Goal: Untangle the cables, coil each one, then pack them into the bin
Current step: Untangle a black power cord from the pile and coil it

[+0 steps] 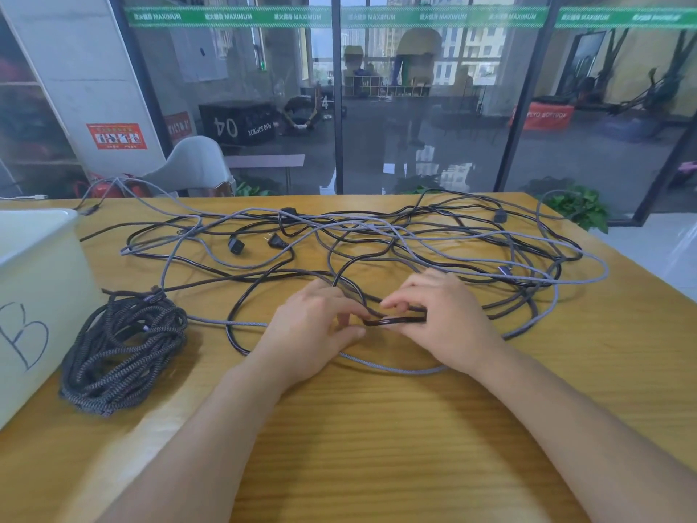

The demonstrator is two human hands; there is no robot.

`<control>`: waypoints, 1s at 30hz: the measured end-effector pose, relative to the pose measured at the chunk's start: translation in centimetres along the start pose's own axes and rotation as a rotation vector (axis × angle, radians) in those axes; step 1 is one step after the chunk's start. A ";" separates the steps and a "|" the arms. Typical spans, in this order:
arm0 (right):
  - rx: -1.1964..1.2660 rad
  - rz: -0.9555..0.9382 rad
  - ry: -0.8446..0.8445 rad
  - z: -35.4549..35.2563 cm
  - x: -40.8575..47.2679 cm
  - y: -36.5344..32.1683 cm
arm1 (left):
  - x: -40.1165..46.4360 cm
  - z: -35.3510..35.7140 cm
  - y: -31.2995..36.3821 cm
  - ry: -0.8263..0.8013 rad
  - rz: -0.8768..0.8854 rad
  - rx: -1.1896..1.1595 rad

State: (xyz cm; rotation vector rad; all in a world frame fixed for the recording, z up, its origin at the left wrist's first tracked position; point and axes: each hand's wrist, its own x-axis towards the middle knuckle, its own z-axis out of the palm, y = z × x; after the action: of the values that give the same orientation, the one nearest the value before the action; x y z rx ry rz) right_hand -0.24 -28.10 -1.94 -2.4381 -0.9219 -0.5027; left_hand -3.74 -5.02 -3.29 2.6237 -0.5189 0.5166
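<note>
Bare forearms, sleeveless, no jewellery

Location: a gym office. A wooden bench (377, 428) is facing a glass partition (433, 107) showing plyo boxes (235, 124) and "MAXIMUM" banners (339, 17).

A wooden table (377, 428) is set before a dark-framed glass wall (415, 107) crossed by a green banner (339, 17). A white pillar (83, 88), a grey chair (192, 164) and green plants (581, 209) are seen behind.
</note>
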 end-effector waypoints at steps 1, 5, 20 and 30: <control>-0.034 0.051 0.032 -0.4 0.0 0.1 | 0.0 -0.1 -0.1 0.030 -0.013 0.024; -0.058 0.286 0.145 -1.6 0.1 0.7 | 0.0 -0.3 -0.6 0.157 -0.181 0.079; 0.254 0.362 0.044 -1.1 -0.2 0.8 | -0.3 -0.9 -0.3 -0.053 -0.275 -0.138; -0.144 0.361 -0.213 -0.6 0.4 1.0 | -0.1 -0.7 -0.4 -0.145 -0.239 -0.142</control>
State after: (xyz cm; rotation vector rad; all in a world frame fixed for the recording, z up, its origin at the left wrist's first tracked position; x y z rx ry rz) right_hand 0.61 -28.91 -1.60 -2.7478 -0.5159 -0.1878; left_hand -3.85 -4.29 -2.89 2.5511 -0.2682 0.2078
